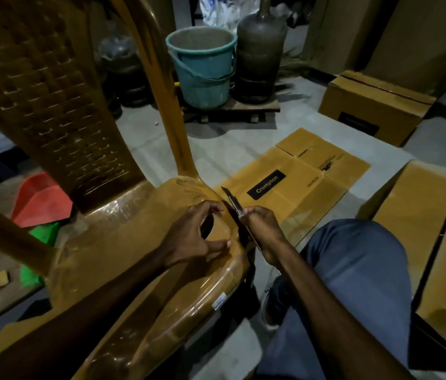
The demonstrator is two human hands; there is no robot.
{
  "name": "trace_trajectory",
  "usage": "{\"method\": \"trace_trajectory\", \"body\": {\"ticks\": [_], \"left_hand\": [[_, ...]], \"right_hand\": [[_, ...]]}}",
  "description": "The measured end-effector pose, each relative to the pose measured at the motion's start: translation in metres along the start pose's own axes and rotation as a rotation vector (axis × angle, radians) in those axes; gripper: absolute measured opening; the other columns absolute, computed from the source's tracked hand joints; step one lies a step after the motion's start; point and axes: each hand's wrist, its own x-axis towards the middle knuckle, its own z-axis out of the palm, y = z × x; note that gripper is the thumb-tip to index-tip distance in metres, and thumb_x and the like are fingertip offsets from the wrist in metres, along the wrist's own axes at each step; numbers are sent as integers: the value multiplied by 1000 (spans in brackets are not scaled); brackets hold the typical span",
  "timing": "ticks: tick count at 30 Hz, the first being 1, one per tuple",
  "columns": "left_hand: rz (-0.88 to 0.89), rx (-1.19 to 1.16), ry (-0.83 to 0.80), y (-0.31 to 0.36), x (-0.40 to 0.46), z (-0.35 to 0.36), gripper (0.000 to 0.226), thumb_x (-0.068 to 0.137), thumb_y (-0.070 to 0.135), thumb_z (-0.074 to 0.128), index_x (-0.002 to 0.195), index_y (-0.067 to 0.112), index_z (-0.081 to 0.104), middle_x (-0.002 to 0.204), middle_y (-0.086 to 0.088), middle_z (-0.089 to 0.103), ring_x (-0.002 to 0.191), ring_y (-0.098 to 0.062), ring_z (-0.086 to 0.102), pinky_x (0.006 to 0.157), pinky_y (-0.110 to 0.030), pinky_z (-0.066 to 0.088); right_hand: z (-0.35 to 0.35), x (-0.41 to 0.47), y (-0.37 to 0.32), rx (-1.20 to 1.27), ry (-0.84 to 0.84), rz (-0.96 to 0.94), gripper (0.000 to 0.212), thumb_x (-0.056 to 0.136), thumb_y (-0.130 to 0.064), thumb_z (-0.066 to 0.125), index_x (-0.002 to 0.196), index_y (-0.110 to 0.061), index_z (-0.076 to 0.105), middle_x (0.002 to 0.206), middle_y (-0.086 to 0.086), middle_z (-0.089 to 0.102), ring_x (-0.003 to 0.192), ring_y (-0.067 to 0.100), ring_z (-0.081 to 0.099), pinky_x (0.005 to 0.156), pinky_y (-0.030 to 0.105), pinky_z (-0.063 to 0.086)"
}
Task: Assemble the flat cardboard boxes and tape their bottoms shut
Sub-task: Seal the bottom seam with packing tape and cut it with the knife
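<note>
Your right grip [260,229] pinches a cutter [235,205], blade out; left grip [194,237] curls round a tape roll [207,225] on the chair [123,242]. Flat box [312,174] lies beyond, printed side up. Bucket [202,69] contents unclear.

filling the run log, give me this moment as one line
right hand: grips knife | left hand: fingers curled at chair seat edge | flat box: on floor, unfolded

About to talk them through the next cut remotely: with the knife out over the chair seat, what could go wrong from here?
1. The right hand grips a utility knife with its blade exposed, close to the left hand; a slip could cut those fingers.
2. The blade sits over the chair seat edge and could score the plastic.
3. Dim light makes the blade hard to track.
</note>
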Motion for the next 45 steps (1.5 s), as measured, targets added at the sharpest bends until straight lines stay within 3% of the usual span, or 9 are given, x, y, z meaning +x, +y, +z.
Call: {"method": "trace_trajectory", "body": {"ticks": [4,9,15,18,23,25,30,34,45], "left_hand": [[162,-351,83,30,13,14,80,65,15,89,129,10,41,117,-3,58,114,-20,57,101,-41,45],[280,-401,171,52,26,22,95,61,19,89,134,6,28,132,-10,47,127,-24,49,107,-35,41],[326,-341,137,68,41,17,115,54,25,94,143,13,22,143,-9,40,136,-23,43,112,-36,38],[300,-345,93,80,52,18,106,54,23,96,138,15,31,133,-5,50,129,-23,49,107,-45,43],[341,-297,91,111,74,21,81,57,31,94,124,18,51,124,4,57,119,-17,55,95,-32,49],[376,-277,87,123,84,23,80,57,31,94,123,14,53,122,4,59,116,-13,56,92,-22,47],[470,-214,49,157,103,37,76,55,48,91,116,20,57,120,7,62,113,-13,61,86,-44,54],[552,-193,29,193,122,54,72,56,52,89,113,19,59,117,7,64,111,-12,62,84,-43,54],[768,-48,-130,289,175,146,110,57,37,92,132,35,11,134,4,47,103,-18,61,76,-40,57]], "right_hand": [[-19,-7,-15,229,-109,97,19,87,-31,66,94,-15,71,79,2,59,63,16,50,55,30,38],[-37,-7,-17,370,-199,63,70,73,-55,78,121,-5,65,74,-2,54,52,8,38,44,24,24],[-68,-26,-41,347,-217,-168,29,91,-36,64,115,-21,73,74,-13,68,52,8,34,45,23,21],[-86,-29,-46,326,-144,-231,30,90,-36,65,115,-21,72,53,-18,54,51,7,31,48,23,22],[-114,-28,-49,297,-69,-432,40,76,-43,74,114,-30,73,67,-1,44,53,12,27,48,27,20],[-127,-30,-50,271,-60,-485,42,76,-40,75,117,-32,71,75,7,48,53,14,27,47,27,21],[-169,-42,-54,225,61,-533,33,78,-24,78,110,-19,75,60,-14,59,50,17,29,46,26,24],[-205,-51,-60,233,193,-592,20,78,-15,80,98,-16,79,73,-1,68,49,18,32,48,31,23],[-342,-81,-54,95,358,-509,18,81,-10,77,98,-6,74,60,-1,58,44,12,31,42,23,24]]}}
